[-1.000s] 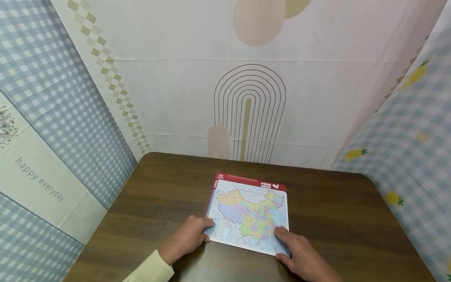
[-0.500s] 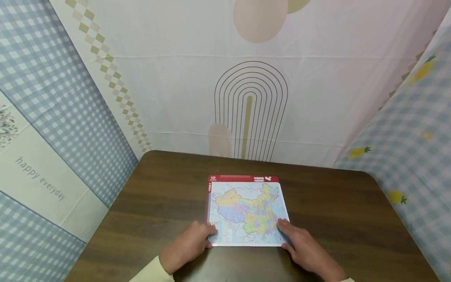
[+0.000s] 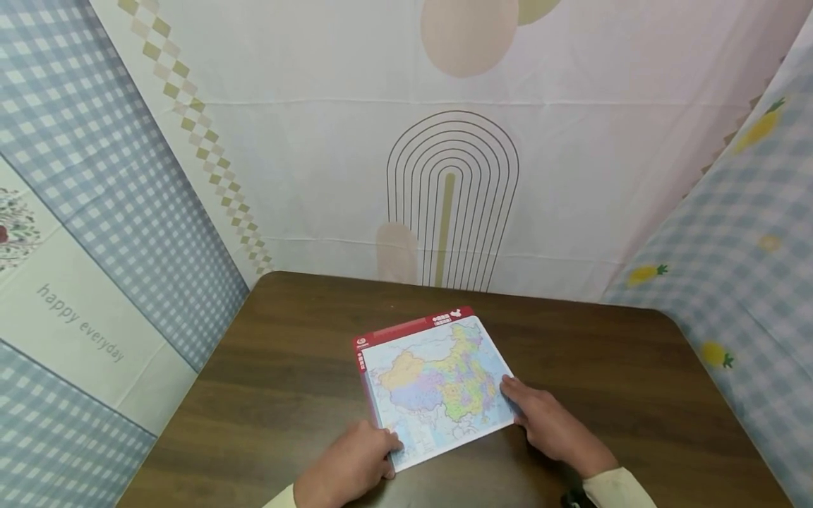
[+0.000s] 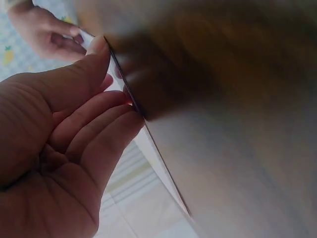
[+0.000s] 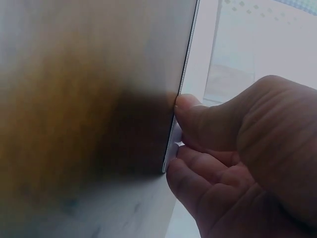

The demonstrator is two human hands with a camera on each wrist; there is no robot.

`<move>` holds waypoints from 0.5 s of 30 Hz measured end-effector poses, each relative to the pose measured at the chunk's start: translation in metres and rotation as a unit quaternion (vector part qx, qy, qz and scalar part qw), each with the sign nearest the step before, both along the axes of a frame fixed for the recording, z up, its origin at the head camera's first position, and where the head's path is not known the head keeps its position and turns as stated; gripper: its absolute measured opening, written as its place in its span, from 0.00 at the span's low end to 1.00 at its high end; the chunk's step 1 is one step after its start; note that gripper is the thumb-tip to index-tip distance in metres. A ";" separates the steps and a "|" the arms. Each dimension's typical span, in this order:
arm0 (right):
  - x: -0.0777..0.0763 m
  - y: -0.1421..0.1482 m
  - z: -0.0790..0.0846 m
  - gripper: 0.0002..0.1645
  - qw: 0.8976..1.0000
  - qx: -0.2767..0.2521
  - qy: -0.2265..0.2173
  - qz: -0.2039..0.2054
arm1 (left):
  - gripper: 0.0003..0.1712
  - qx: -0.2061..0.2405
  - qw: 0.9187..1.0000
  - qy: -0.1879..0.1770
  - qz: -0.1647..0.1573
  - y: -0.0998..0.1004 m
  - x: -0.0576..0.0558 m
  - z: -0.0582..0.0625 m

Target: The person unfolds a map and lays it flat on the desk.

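Observation:
A thin rectangular map board (image 3: 425,388) with a red top strip and a coloured map of China lies at an angle above the brown table, its top right corner pointing away. My left hand (image 3: 352,458) pinches its lower left corner. At the lower right edge, my right hand (image 3: 552,427) grips the other side. In the left wrist view, the thumb and fingers of the left hand (image 4: 74,119) close on the board's thin edge. The right wrist view shows the right hand (image 5: 233,153) likewise at the board's edge (image 5: 186,59). Whether the board touches the table I cannot tell.
The dark wooden table (image 3: 286,339) extends on all sides of the board. A white patterned cloth (image 3: 317,176) hangs behind its far edge. Checked cloths hang at the left (image 3: 146,176) and at the right (image 3: 730,296).
Both hands have turned the map board counterclockwise, from tilted right through straight to tilted left. The left hand has come nearer and rightward; the right hand has moved slightly farther away.

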State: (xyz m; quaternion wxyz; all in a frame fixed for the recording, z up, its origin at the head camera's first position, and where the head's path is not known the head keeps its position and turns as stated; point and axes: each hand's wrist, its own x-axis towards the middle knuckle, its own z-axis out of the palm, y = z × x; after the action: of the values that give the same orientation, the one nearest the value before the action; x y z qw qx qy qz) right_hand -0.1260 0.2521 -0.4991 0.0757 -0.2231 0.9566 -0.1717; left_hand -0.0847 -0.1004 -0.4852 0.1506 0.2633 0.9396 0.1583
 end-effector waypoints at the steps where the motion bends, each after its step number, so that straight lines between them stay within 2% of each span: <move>1: -0.003 0.000 0.000 0.35 1.000 0.001 -0.003 -0.001 | 0.13 -0.003 1.000 0.002 0.001 0.002 0.002 0.000; 4: -0.011 0.002 0.000 0.35 1.000 -0.001 -0.003 -0.003 | 0.12 -0.006 1.000 0.011 0.006 0.008 0.008 -0.002; 10: -0.028 0.007 -0.003 0.36 1.000 -0.006 -0.004 0.001 | 0.10 0.002 0.999 -0.020 0.038 0.021 0.019 -0.001; 15: -0.035 0.009 -0.005 0.37 1.000 -0.014 0.002 0.001 | 0.10 -0.001 0.999 -0.012 0.045 0.028 0.024 -0.003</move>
State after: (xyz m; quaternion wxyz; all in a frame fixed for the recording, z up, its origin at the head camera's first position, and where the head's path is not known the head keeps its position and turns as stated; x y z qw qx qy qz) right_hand -0.1606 0.2616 -0.5038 0.0709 -0.2255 0.9540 -0.1845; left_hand -0.0605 -0.0721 -0.4879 0.1546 0.2188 0.9489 0.1667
